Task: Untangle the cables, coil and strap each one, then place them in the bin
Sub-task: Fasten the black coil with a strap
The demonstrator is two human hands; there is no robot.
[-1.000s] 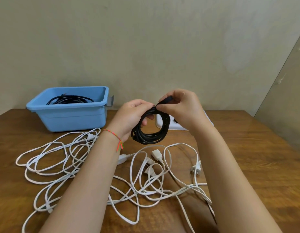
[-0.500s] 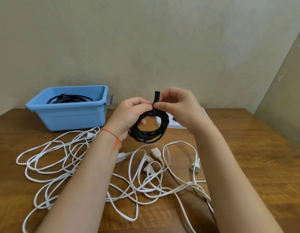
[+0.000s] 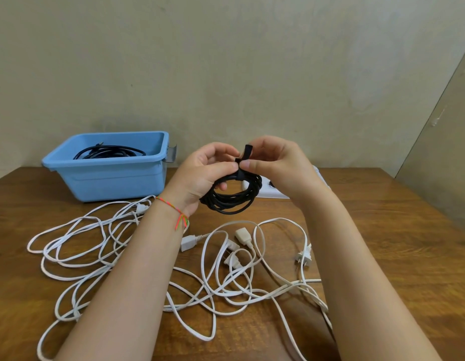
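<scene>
The coiled black cable point(image 3: 232, 198) is held in the air above the desk point(image 3: 382, 243), between both hands, with a black strap point(image 3: 243, 161) wrapped round its top and the strap's free end standing upright. The left hand point(image 3: 200, 175) curls its fingers through and round the coil, thumb pressed to the strap; the right hand point(image 3: 280, 165) pinches the strap between thumb and forefinger. How the strap closes is hidden behind the fingertips. A white object point(image 3: 274, 191) behind the right hand is mostly covered and cannot be identified. Compared with a second ago, the strap end has turned from lying sideways to pointing up, and the coil sits at much the same height. Loose white cables point(image 3: 221, 280) sprawl tangled on the desk below, running out of view at the bottom edge. The blue bin point(image 3: 108, 178) stands at the far left, already holding another black cable point(image 3: 108, 151).
</scene>
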